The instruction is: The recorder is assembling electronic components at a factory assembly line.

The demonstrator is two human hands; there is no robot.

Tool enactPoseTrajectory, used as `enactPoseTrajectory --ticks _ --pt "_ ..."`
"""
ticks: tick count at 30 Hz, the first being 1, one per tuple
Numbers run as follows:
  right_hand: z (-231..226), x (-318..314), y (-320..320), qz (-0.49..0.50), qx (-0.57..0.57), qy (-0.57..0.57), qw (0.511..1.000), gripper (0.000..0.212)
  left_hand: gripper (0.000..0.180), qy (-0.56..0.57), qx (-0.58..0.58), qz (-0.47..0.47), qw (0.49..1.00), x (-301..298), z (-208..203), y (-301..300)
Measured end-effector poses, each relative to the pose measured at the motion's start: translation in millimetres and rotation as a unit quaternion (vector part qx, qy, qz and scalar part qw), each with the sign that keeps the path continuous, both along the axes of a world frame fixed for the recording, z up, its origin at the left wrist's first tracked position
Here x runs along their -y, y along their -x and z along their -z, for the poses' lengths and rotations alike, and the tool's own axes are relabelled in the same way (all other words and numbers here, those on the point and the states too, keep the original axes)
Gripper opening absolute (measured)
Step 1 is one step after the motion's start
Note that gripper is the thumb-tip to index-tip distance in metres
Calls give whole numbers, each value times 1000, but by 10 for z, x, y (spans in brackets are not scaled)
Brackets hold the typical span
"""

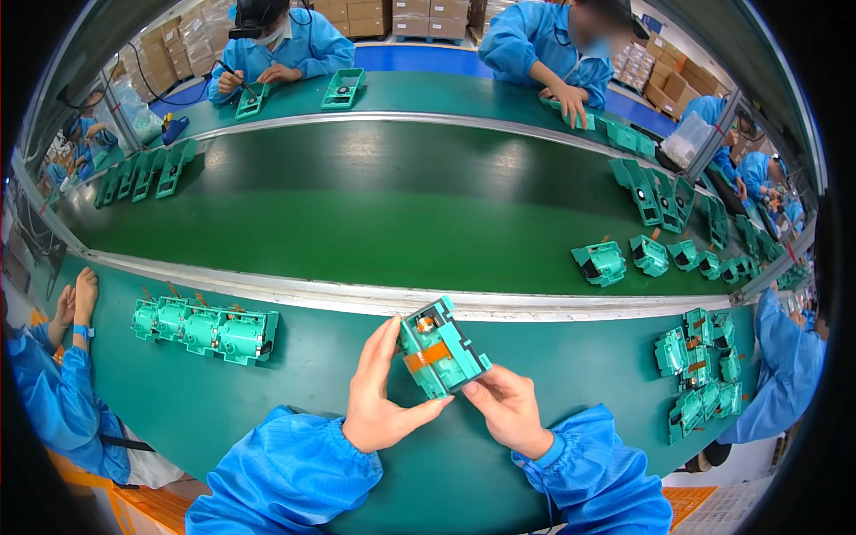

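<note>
Between my two hands, tilted above the green worktable (410, 473), is a green plastic housing (437, 348) with an orange flat ribbon strip across it and a small metal part at its upper end. My left hand (382, 401) grips its left side and lower edge, thumb toward the bottom corner. My right hand (510, 408) pinches the lower right corner. To the left, a row of similar green housings (205, 330) stands on the table. A cluster of more green housings (700, 374) lies at the right.
Beyond a pale metal rail (357, 301) runs a dark green conveyor belt (357, 205), with green housings (599, 262) and longer green shells (635, 189) at its right and more shells (165, 169) at its left. Co-workers in blue (299, 49) sit across; others' sleeves (62, 401) flank me.
</note>
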State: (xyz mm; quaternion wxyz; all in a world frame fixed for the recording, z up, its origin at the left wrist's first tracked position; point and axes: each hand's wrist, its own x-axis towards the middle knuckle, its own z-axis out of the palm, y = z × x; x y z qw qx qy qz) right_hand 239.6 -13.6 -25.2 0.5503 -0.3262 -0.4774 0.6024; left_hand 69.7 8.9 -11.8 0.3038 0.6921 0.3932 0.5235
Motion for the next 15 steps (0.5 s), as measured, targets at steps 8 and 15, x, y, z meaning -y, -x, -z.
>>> enactPoseTrajectory --ticks 8,15 --pt "-155 -57 3 98 264 -215 935 94 75 494 560 309 589 -5 69 12" --pt "-98 -26 -22 74 286 -273 915 92 80 507 582 365 520 41 166 44"
